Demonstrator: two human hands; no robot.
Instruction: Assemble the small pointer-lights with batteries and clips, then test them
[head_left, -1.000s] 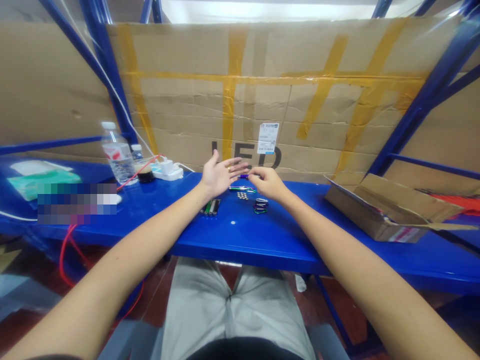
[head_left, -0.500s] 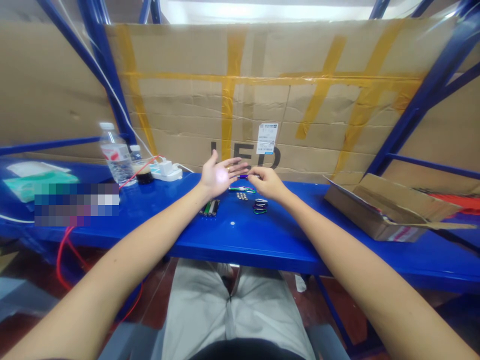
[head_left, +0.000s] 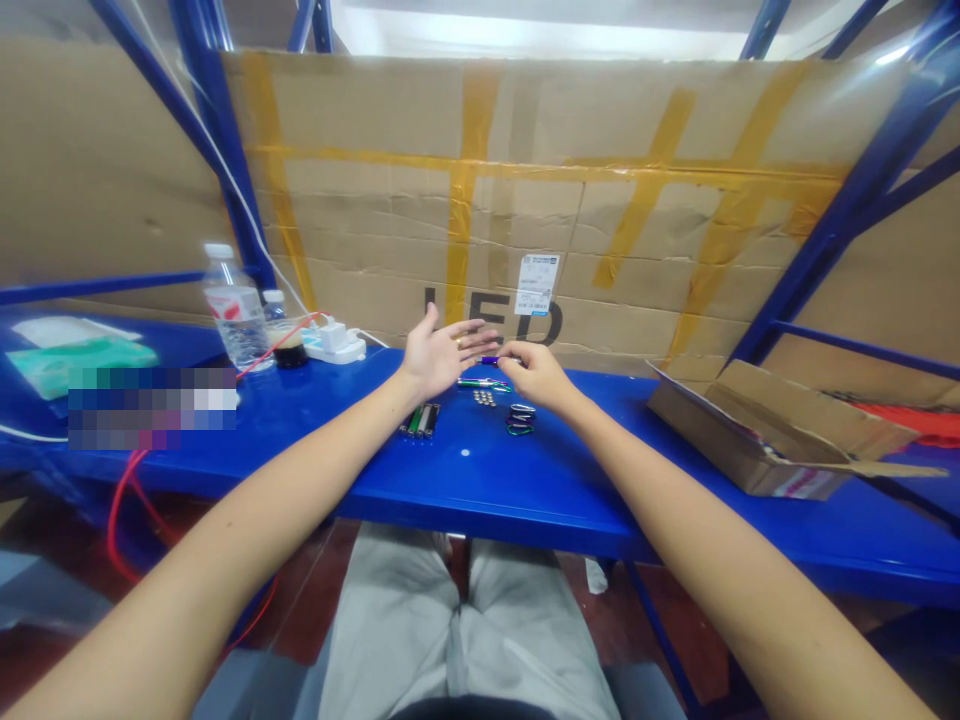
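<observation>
Currently | left hand [head_left: 435,360]: spread flat | right hand [head_left: 536,374]: clamped on one purple tube [head_left: 489,361] | bottles [head_left: 237,312]: two

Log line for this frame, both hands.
left hand: open, palm showing | right hand: pinching purple pen-like item | blue table: small silver pieces, carabiner-like clips
</observation>
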